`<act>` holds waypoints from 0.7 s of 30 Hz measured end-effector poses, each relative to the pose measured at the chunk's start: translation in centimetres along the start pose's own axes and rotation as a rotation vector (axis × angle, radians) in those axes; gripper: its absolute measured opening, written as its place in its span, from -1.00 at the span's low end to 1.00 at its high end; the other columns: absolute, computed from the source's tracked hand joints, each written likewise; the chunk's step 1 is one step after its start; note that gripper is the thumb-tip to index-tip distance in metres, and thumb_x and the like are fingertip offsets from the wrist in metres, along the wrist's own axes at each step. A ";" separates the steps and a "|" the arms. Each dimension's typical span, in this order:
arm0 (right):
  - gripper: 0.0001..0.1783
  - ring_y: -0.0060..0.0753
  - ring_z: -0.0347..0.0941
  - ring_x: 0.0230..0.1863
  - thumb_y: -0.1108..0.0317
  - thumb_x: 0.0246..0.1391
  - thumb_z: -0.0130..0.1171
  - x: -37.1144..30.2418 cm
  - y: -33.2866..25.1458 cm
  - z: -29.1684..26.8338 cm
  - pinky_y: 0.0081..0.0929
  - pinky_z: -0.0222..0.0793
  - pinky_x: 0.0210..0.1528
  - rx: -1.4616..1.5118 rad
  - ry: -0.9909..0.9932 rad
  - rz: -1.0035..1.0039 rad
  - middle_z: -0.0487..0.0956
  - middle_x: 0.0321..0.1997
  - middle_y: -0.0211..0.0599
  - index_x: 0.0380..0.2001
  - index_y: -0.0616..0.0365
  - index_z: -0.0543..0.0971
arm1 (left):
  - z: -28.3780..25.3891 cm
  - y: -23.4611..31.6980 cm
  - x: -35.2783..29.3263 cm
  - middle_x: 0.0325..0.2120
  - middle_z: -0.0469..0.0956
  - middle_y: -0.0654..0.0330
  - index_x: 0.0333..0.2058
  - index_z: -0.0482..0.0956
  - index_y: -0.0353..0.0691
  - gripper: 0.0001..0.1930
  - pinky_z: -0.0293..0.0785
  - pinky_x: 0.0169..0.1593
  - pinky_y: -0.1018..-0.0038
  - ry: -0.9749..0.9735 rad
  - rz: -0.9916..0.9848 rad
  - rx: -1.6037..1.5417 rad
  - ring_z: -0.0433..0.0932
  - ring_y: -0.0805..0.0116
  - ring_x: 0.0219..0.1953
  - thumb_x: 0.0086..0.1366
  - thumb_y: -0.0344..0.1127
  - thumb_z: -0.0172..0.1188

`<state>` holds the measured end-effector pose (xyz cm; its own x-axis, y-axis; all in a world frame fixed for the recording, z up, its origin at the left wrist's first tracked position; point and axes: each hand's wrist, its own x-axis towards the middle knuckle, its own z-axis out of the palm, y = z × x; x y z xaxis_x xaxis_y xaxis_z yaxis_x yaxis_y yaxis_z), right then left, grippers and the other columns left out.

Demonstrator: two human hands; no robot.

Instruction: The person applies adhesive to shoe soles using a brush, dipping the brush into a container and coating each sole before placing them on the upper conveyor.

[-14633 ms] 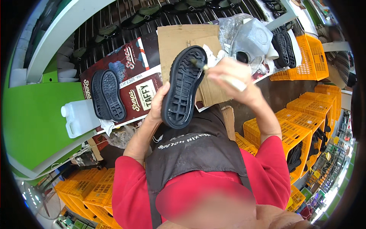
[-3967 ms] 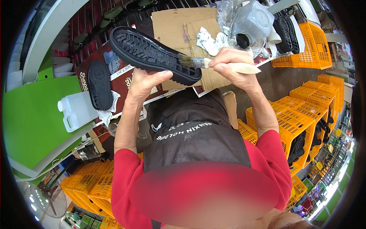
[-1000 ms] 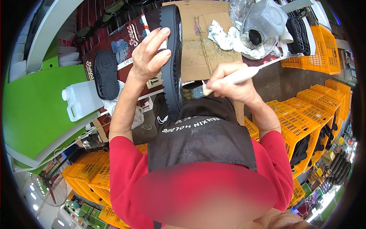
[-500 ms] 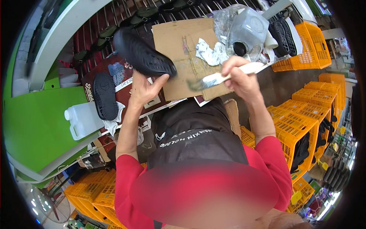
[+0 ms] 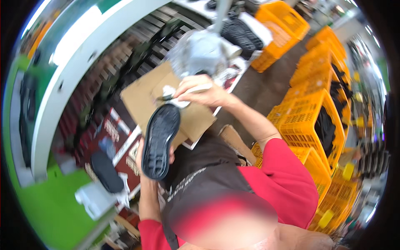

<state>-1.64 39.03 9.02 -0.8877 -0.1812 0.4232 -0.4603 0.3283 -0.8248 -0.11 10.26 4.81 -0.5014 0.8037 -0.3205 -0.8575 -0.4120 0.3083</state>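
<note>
My left hand (image 5: 139, 155) is wrapped round a black shoe sole (image 5: 160, 139), its hollow, ribbed inner side facing up. Fingers show at both edges of the sole; the palm is hidden beneath it. In my right hand (image 5: 206, 95) is a paintbrush (image 5: 201, 88) with a pale handle. The brush's bristles are blurred and lie close to the sole's far end; whether they touch it I cannot tell. Under both hands is a flat piece of cardboard (image 5: 135, 96). A crumpled white tissue (image 5: 182, 104) lies on it, partly behind the brush.
Another black sole (image 5: 107, 171) lies to the left beside a whitish plastic jug (image 5: 93, 201). Beyond my right hand stands a clear plastic container (image 5: 206, 52). Black soles (image 5: 238, 36) rest at the far right. Orange crates (image 5: 298, 114) are stacked along the right side.
The sole has come nearer to me and turned its hollow side up. The brush has moved to its far end. My view has swung, so the surroundings appear rotated.
</note>
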 end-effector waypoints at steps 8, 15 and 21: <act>-0.82 -0.51 0.50 -0.35 0.34 -0.01 0.26 -3.8 -1.9 0.8 -0.55 0.38 -0.28 0.143 0.023 0.079 0.60 -0.42 -0.31 -0.39 0.24 0.62 | 1.0 -1.3 0.8 -0.46 0.44 -0.18 0.03 0.29 -0.42 -0.25 0.37 -0.51 0.32 -0.074 0.008 0.134 0.40 0.10 -0.61 0.30 0.24 -0.42; -0.75 -0.54 0.47 -0.33 0.32 0.14 0.11 -7.0 -6.0 -2.2 -0.67 0.39 -0.31 0.294 0.423 0.179 0.57 -0.29 -0.28 -0.17 0.23 0.55 | 0.8 -1.0 0.2 -0.43 0.43 -0.16 0.04 0.30 -0.36 -0.27 0.33 -0.50 0.26 -0.129 -0.016 0.145 0.38 0.10 -0.59 0.29 0.26 -0.38; -0.63 -0.60 0.41 -0.70 0.15 0.27 -0.12 -10.8 -16.8 -7.4 -0.69 0.31 -0.65 -0.036 0.752 -0.235 0.50 -0.67 -0.33 -0.01 0.18 0.40 | 3.2 -1.6 0.3 -0.59 0.43 -0.07 -0.14 0.38 -0.40 -0.31 0.33 -0.64 0.45 0.011 0.096 0.267 0.37 0.20 -0.70 0.29 0.24 -0.34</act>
<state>15.60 42.34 21.11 -0.5298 0.4219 0.7358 -0.6254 0.3917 -0.6749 1.50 12.50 7.10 -0.5811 0.7614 -0.2875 -0.7459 -0.3570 0.5623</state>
